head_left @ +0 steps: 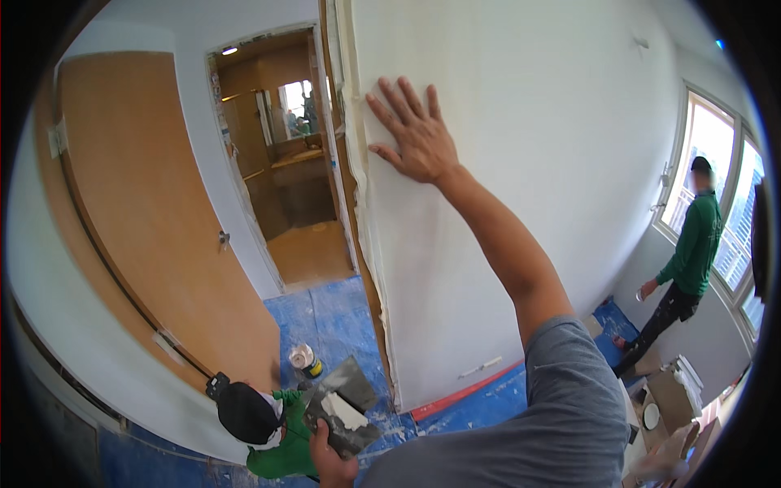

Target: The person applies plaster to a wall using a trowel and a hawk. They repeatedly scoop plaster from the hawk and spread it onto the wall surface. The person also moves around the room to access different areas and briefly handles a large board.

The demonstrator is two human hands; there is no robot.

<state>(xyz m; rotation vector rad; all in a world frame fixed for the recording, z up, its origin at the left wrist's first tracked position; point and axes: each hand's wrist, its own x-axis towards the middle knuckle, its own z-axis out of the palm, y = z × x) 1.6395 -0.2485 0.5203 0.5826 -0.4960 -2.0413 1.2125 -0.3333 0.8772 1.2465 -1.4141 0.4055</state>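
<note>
My right hand [419, 134] is pressed flat against the white wall [521, 203], fingers spread, close to the wall's rough left edge [358, 179]. Low in the head view, my left hand [332, 457] is wrapped around a grey plastering blade [362, 439]. A lump of white putty [345, 411] lies on its dark, smeared face. Just beyond is a second flat grey plate [351, 382]; whether my left hand holds that one too, I cannot tell.
A co-worker with a black cap [248, 415] is low at the left, beside my left hand. An open tub [304, 358] stands on blue floor sheeting [325, 313]. There is a wooden door [146, 203] left of a doorway. Another person [691, 244] stands by the right windows, near cluttered boxes [671, 398].
</note>
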